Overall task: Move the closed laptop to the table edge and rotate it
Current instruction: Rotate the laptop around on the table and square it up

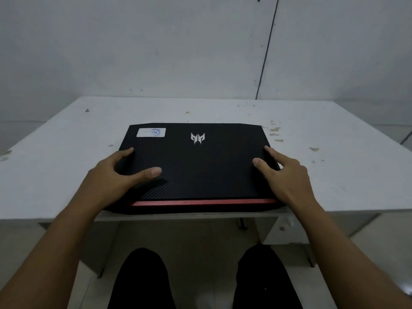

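Observation:
A closed black laptop (200, 166) lies flat on the white table (334, 170), its red hinge strip along the near table edge. A silver logo and a white sticker mark the far part of its lid. My left hand (111, 175) grips the laptop's left side, thumb on the lid and fingers curled round the edge. On the right side my right hand (283, 172) holds the laptop the same way, thumb on top, index finger stretched along the edge.
A pale wall stands right behind the table, with a dark line running down it at the right. The tabletop has chipped, stained spots (275, 131) beyond the laptop's right corner. My dark-trousered knees (142, 279) sit below the table's near edge.

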Tool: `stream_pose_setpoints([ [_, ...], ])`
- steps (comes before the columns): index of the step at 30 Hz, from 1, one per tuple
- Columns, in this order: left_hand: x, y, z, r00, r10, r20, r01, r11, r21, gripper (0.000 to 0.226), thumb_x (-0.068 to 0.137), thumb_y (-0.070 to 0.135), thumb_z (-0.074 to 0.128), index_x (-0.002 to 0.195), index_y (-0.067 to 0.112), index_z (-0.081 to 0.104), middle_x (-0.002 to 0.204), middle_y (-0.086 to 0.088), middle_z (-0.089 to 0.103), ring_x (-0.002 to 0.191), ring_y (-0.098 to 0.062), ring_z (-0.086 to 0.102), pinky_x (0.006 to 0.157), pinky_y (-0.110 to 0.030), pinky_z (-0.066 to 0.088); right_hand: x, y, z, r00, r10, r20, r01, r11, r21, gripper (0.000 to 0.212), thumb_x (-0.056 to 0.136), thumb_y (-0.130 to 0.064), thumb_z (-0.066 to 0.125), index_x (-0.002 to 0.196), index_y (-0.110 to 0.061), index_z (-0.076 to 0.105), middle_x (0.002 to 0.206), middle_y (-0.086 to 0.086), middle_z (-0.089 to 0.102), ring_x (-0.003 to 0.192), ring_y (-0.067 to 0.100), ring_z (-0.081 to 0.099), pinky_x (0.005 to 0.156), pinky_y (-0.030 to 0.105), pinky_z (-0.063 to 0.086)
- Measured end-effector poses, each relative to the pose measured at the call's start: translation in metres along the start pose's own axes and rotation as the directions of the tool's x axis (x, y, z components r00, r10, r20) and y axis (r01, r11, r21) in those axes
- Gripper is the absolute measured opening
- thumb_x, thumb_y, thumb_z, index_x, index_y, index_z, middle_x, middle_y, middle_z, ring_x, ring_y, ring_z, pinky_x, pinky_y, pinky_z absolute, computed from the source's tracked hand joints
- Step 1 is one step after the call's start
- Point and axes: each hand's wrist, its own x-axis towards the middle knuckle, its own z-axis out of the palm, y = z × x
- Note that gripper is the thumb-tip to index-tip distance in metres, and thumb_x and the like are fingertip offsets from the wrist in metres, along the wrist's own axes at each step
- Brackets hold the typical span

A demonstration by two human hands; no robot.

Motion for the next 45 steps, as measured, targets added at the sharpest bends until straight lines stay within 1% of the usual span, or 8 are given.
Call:
stream_pose_setpoints([
  [5,0.003,-0.002,0.003,1.0,0.011,0.024,-0.013,0.997,0.077,0.122,0.04,0.092,0.07,0.148,0.044,0.045,0.156,0.007,0.044,0.141,-0.022,0.043,0.106,-0.043,0.038,0.003,0.001,-0.006,1.0,0.02,0.004,-0.019,0.998,-0.068,0.06,0.088,-0.062,0.061,0.145,-0.043,0.054,0.146,-0.001,0.059,0.131,0.025,0.054,0.102,0.038,0.044],
  [11,0.008,-0.005,0.002,0.998,0.028,0.062,-0.039,0.979,0.198,0.116,0.043,0.097,0.062,0.148,0.052,0.042,0.156,0.007,0.045,0.14,-0.023,0.044,0.107,-0.043,0.038,0.012,0.003,-0.01,0.998,0.02,0.058,-0.009,0.983,-0.183,0.058,0.094,-0.06,0.055,0.149,-0.042,0.049,0.148,0.003,0.058,0.131,0.029,0.055,0.101,0.039,0.044],
  [19,0.009,-0.003,0.004,0.995,0.03,0.096,-0.059,0.948,0.311,0.113,0.047,0.1,0.05,0.148,0.051,0.041,0.152,0.0,0.05,0.136,-0.027,0.048,0.101,-0.04,0.038,0.019,0.005,-0.013,0.992,0.026,0.121,0.016,0.942,-0.335,0.059,0.098,-0.062,0.046,0.153,-0.039,0.044,0.145,0.005,0.059,0.128,0.03,0.057,0.098,0.039,0.044],
  [29,0.012,-0.006,0.0,0.991,0.005,0.135,-0.061,0.908,0.414,0.112,0.049,0.104,0.042,0.149,0.053,0.035,0.147,-0.001,0.053,0.13,-0.027,0.051,0.098,-0.039,0.039,0.028,0.003,-0.015,0.974,0.01,0.226,0.125,0.81,-0.573,0.063,0.101,-0.064,0.028,0.159,-0.04,0.029,0.143,0.007,0.06,0.126,0.033,0.057,0.096,0.042,0.046],
  [37,0.004,-0.01,0.008,0.996,0.014,0.09,-0.052,0.9,0.432,0.107,0.055,0.103,0.041,0.15,0.053,0.033,0.137,-0.001,0.057,0.125,-0.026,0.052,0.092,-0.037,0.038,0.033,0.005,-0.014,0.966,-0.02,0.256,0.182,0.756,-0.628,0.066,0.101,-0.064,0.022,0.161,-0.037,0.025,0.135,0.012,0.064,0.124,0.035,0.057,0.095,0.043,0.045],
  [39,0.003,-0.01,0.009,0.996,0.004,0.086,-0.042,0.898,0.438,0.107,0.055,0.103,0.039,0.15,0.054,0.032,0.129,0.0,0.058,0.12,-0.025,0.054,0.092,-0.037,0.039,0.032,0.006,-0.013,0.967,-0.023,0.254,0.183,0.756,-0.628,0.066,0.101,-0.065,0.022,0.161,-0.037,0.024,0.135,0.013,0.065,0.124,0.035,0.057,0.096,0.043,0.045],
  [42,0.001,-0.01,0.01,0.996,-0.029,0.082,-0.011,0.893,0.45,0.107,0.055,0.104,0.035,0.152,0.058,0.025,0.111,0.002,0.05,0.104,-0.023,0.055,0.087,-0.037,0.042,0.032,0.006,-0.013,0.967,-0.016,0.254,0.177,0.758,-0.627,0.067,0.101,-0.065,0.021,0.161,-0.037,0.024,0.136,0.014,0.064,0.125,0.037,0.056,0.099,0.045,0.045],
  [45,-0.007,-0.009,0.016,0.998,-0.056,0.041,0.031,0.887,0.461,0.103,0.06,0.103,0.032,0.153,0.06,0.02,0.114,-0.004,0.038,0.102,-0.03,0.057,0.085,-0.04,0.047,0.031,0.007,-0.013,0.969,-0.027,0.245,0.185,0.736,-0.651,0.068,0.101,-0.066,0.02,0.161,-0.036,0.024,0.131,0.016,0.065,0.121,0.037,0.059,0.095,0.044,0.048],
])
